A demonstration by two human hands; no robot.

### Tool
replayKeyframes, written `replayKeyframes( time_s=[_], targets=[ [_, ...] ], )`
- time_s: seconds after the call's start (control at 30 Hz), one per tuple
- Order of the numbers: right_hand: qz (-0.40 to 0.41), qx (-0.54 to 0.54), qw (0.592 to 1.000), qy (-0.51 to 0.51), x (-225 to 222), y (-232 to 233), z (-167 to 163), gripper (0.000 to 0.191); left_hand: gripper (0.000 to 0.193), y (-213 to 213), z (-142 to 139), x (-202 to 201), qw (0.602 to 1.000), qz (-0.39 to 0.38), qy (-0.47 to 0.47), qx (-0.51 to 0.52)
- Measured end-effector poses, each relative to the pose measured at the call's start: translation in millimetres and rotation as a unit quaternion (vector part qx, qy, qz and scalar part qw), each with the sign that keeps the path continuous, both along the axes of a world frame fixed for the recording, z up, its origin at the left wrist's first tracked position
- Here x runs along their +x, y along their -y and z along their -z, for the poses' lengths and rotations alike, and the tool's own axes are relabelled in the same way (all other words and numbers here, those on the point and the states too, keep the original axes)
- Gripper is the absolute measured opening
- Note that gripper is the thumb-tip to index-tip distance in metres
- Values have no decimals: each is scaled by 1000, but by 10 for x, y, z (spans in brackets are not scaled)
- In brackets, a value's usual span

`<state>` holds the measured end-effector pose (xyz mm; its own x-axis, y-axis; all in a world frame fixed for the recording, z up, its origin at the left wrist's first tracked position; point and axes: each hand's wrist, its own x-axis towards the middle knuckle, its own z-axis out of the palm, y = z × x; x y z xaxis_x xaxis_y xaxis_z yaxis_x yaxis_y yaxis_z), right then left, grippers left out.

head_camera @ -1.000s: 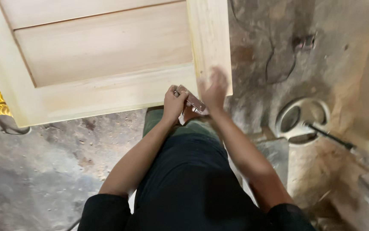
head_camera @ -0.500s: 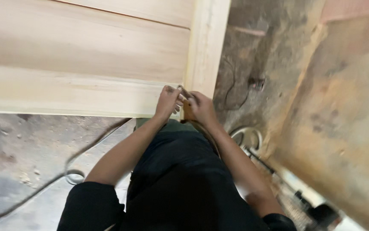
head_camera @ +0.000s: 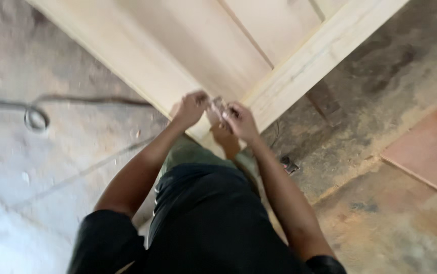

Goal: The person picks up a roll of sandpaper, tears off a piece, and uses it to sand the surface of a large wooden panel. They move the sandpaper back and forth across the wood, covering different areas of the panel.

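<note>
Both hands, left hand [head_camera: 192, 107] and right hand [head_camera: 239, 121], pinch a small blurred object [head_camera: 219, 105] closed-fingered at the wooden door's [head_camera: 188, 56] corner; it could slip.

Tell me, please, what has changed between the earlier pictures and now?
The view swung, so the wooden door now runs diagonally. The right hand, earlier raised on the door frame, came down to join the left hand. Both stay at the door's corner on a small object.
</note>
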<state>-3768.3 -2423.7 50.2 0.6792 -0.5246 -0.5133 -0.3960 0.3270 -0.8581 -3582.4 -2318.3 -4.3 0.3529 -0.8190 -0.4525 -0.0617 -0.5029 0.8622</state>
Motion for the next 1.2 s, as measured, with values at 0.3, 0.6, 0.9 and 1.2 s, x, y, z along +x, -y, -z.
replayKeyframes(
  time_s=[0.3, 0.6, 0.9, 1.2],
  targets=[
    [-91, 128, 987, -25, -704, 472, -18, 13, 12, -393, -409, -1299, 952, -293, -65, 66],
    [-283, 100, 952, -63, -634, 585, -62, 12, 24, -248, -538, -1604, 960, -262, -77, 70],
    [-413, -287, 864, -8, -231, 912, -373, 26, 23, -178, -333, -1418, 921, -310, 237, 14],
    [-565, -484, 644, 177, 439, 1288, -134, 19, 83, -80, -20, -1122, 740, -513, 342, 269]
  ],
)
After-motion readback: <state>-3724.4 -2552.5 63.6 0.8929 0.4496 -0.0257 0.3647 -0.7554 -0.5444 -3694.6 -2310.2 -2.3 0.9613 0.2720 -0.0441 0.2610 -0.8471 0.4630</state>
